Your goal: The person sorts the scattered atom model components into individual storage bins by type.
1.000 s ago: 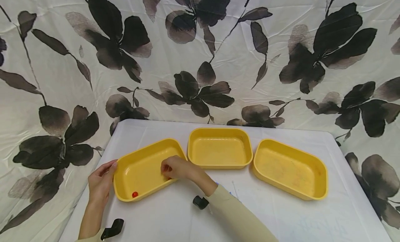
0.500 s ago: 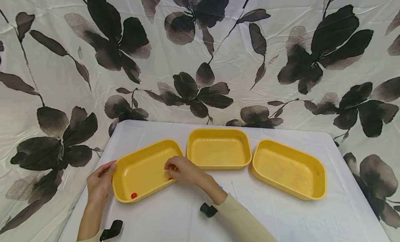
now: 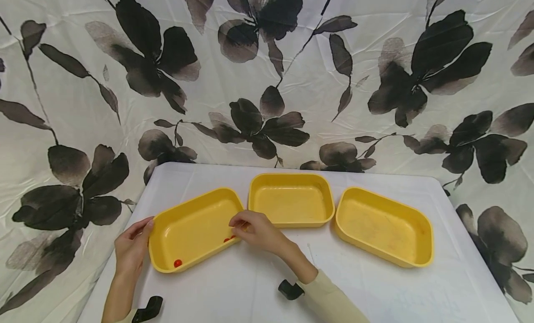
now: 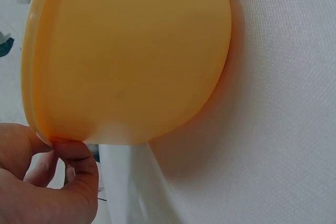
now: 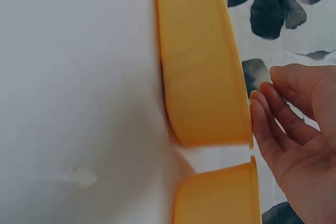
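Note:
My left hand (image 3: 128, 251) pinches the rim of the left yellow tray (image 3: 196, 221) at its left end. In the left wrist view, the thumb and a curled finger of that hand (image 4: 58, 192) meet on the rim. Over the tray's right end hovers my right hand (image 3: 263, 231), fingers loosely bent. The right wrist view shows a gap between its thumb and fingers (image 5: 262, 114), with nothing visible there; whether they touch the rim I cannot tell. A small shiny red ball (image 3: 178, 263) lies in the tray's near left corner. Two more red balls (image 3: 226, 240) show near the right hand, partly hidden.
A middle yellow tray (image 3: 292, 200) stands just right of the left one. Another yellow tray (image 3: 385, 228) sits angled at the right. All rest on a white-covered table (image 3: 367, 286), with a flower-printed cloth (image 3: 267, 82) hanging behind.
My right hand has moved to the right, toward the tray's right end, and its fingers have loosened. More of two red balls now shows. The left hand keeps its grip on the rim.

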Demonstrator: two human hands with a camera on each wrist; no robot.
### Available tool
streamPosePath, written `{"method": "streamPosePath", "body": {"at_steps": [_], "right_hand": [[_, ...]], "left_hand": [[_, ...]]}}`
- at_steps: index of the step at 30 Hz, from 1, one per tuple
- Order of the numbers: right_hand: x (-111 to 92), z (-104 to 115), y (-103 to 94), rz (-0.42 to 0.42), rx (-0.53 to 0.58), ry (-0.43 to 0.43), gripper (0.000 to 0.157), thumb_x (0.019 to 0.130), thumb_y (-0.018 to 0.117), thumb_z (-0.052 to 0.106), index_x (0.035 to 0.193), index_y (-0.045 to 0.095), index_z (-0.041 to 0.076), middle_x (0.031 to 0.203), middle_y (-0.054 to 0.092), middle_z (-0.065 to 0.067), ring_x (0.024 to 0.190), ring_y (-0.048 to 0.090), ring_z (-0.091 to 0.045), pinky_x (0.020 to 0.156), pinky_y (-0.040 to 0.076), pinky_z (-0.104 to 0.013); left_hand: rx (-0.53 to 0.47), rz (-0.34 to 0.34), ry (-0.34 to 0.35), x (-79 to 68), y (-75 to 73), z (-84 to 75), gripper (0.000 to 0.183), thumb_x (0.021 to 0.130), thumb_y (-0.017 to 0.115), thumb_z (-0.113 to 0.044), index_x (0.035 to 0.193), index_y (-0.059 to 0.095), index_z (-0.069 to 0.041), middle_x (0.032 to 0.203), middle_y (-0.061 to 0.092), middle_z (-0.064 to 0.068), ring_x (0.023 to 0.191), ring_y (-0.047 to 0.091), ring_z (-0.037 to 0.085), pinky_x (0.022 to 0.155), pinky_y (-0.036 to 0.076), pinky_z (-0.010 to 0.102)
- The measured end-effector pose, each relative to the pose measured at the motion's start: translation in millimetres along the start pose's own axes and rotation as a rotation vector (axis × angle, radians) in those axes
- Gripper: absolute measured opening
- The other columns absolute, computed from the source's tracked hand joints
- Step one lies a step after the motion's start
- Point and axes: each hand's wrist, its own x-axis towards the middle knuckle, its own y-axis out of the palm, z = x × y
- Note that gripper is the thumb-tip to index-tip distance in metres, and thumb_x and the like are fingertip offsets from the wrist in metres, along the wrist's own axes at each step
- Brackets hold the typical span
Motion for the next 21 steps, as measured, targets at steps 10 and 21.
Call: {"method": "streamPosePath", "body": {"at_steps": [10, 21], "right_hand": [[-26.1, -8.7, -8.6, -0.110, 0.049, -0.034, 0.015, 0.094, 0.072, 0.001, 0.109, 0.070, -0.002, 0.102, 0.071, -0.007, 0.092, 0.066, -0.016, 0.085, 0.058, -0.028], [-57.1, -10.2, -22.4, -0.167, 0.049, 0.075, 0.018, 0.098, 0.072, 0.012, 0.113, 0.071, 0.002, 0.106, 0.070, -0.002, 0.095, 0.066, -0.014, 0.086, 0.058, -0.034]], "left_hand": [[-0.009, 0.009, -0.004, -1.3, -0.4, -0.1, 0.049, 0.104, 0.061, -0.033, 0.143, 0.058, -0.003, 0.110, 0.059, -0.015, 0.094, 0.055, -0.001, 0.079, 0.048, 0.003], [-0.005, -0.007, 0.001, -2.2, -2.7, -1.7, 0.048, 0.103, 0.063, -0.031, 0.141, 0.059, -0.002, 0.100, 0.058, -0.018, 0.089, 0.056, -0.001, 0.074, 0.049, 0.005]]}}
